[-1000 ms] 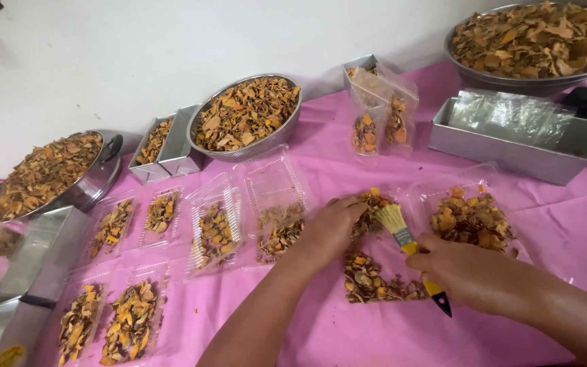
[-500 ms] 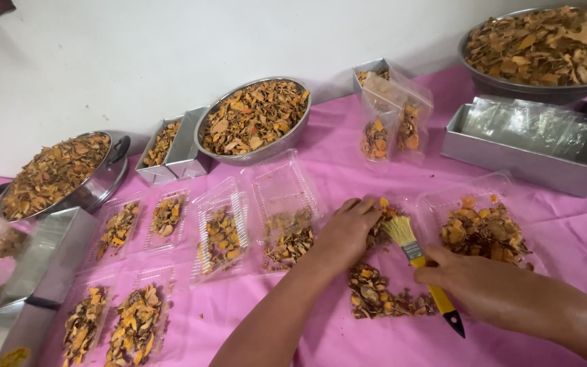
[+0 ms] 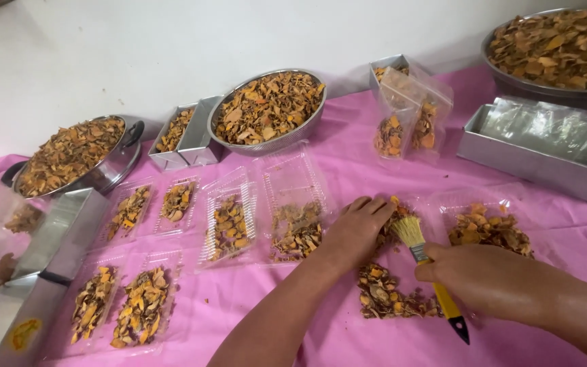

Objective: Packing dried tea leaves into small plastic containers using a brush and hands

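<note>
Holding a small paintbrush with a yellow handle (image 3: 428, 272), the right hand (image 3: 487, 278) is closed tight around it near the front edge of the pink tablecloth (image 3: 348, 146). The left hand (image 3: 356, 231) (fingers flat and open) rests on a pile of dried orange chips (image 3: 385, 299).

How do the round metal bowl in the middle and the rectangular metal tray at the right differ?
The round metal bowl is circular and heaped with orange-brown dried pieces; the rectangular metal tray is long, straight-sided and holds a stack of clear plastic bags. The bowl sits at the back by the white wall; the tray lies nearer, at the right, on the pink cloth. Both are shiny metal, and neither hand touches either.
</note>
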